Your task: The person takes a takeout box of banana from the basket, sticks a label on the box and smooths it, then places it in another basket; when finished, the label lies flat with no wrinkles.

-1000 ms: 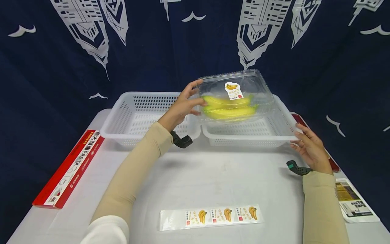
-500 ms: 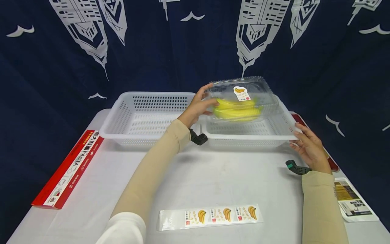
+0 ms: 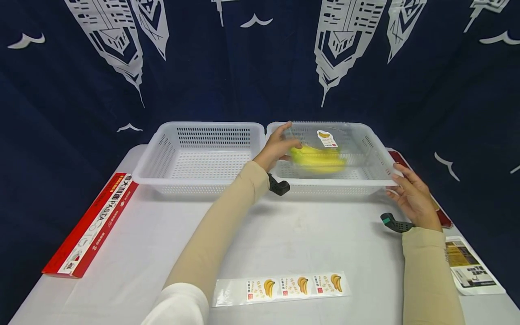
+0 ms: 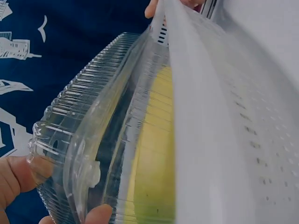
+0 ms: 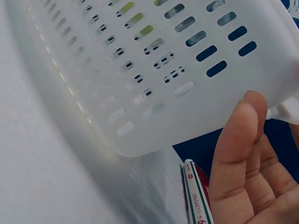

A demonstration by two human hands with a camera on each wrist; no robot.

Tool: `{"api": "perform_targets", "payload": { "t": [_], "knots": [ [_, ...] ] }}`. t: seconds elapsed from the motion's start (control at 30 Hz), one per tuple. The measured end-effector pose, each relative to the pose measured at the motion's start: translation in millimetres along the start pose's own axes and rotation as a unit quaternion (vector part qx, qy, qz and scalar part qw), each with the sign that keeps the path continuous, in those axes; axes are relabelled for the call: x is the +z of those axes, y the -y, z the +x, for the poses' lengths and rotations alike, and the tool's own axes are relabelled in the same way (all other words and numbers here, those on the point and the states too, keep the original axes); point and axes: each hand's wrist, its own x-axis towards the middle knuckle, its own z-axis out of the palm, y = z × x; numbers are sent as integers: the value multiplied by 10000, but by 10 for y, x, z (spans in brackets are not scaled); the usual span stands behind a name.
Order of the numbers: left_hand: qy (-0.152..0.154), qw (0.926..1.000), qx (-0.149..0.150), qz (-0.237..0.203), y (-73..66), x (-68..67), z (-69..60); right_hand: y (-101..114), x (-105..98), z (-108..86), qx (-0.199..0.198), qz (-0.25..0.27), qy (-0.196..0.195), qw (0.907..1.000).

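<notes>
My left hand (image 3: 279,148) grips the left end of a clear plastic clamshell box (image 3: 352,143). Yellow-green bananas (image 3: 318,160) show through it, and a banana sticker (image 3: 327,139) is on its lid. The box lies tilted within the right white basket (image 3: 325,183); whether it touches the bottom cannot be told. In the left wrist view, thumb and fingers pinch the ridged edge of the box (image 4: 79,88), while the basket wall (image 4: 205,140) hides part of the banana (image 4: 156,144). My right hand (image 3: 416,198) holds the basket's right rim, fingers outside the wall.
A second white basket (image 3: 195,182) stands directly left. A red pasta box (image 3: 91,225) lies at the table's left edge. Banana stickers on a strip (image 3: 280,289) lie in front. At right are a spaghetti box (image 5: 196,191) and a white-and-gold packet (image 3: 473,266).
My left hand has carried the box of bananas rightward and down, from above the right basket to inside it. My right hand has stayed at the basket's rim.
</notes>
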Motion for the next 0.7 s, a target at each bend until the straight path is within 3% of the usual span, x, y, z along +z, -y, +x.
{"api": "perform_targets", "payload": {
  "t": [0.7],
  "knots": [
    [-234,9992,-16,314,26,132,-2,-13,4,-11,-65,98,66,9999]
  ]
}}
